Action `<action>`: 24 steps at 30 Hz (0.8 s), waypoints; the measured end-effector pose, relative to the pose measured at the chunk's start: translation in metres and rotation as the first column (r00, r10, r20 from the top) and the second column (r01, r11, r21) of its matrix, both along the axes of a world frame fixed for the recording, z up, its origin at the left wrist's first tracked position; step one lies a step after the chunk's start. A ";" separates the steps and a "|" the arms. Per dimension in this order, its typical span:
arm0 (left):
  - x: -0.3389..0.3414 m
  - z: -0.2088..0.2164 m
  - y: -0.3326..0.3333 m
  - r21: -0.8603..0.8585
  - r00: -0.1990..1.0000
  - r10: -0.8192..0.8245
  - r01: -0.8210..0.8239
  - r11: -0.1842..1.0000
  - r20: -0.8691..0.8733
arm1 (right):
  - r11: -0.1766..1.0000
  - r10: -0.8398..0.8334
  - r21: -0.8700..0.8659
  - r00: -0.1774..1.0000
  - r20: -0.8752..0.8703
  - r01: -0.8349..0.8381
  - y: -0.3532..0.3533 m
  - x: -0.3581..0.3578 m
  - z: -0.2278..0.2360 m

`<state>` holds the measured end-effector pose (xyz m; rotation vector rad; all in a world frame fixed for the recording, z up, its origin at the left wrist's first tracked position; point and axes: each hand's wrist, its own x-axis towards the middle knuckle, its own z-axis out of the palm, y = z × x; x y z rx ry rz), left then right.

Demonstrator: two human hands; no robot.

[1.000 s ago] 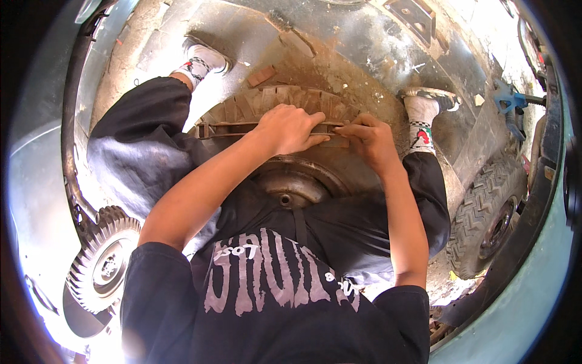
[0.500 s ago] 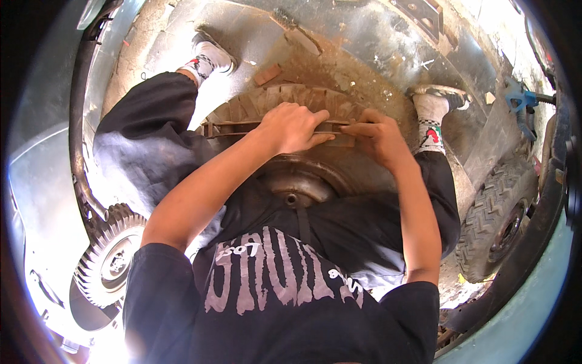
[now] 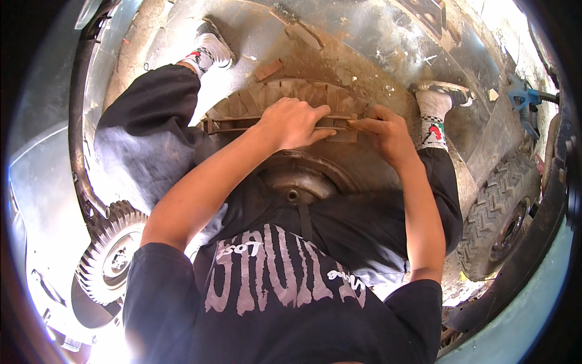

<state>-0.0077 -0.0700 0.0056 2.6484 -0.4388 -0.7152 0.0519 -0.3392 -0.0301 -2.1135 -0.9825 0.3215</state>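
Dusty, stained floor (image 3: 379, 73) here, all in the head view, with pale blue metal panels (image 3: 45, 164) curving up at the sides. A chunky tyre lies between the person's spread legs, tread (image 3: 273, 94) on the far side and the rusty-looking round hub (image 3: 300, 176) closer in.

The narrow metal frame (image 3: 235, 128) — two long rails with a gap between — sits crosswise over the tyre, in front of the hub. Left hand (image 3: 294, 124) has its grip around it, index finger along the far rail and thumb along the near one. Right hand (image 3: 388, 136) is up at the frame's right end, fingertips bunched together there; can't tell if that grip has hold of anything.

Around that: a reddish block (image 3: 268, 70) just past the tread, a blue tool (image 3: 524, 100) off to the right, plus another tyre on each side — right one (image 3: 500, 218), left one (image 3: 112, 258).
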 end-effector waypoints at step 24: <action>-0.002 0.001 0.001 0.029 1.000 0.002 -0.001 1.000 -0.018 | 0.997 0.001 -0.074 0.994 -0.109 -0.010 0.011 0.007 0.013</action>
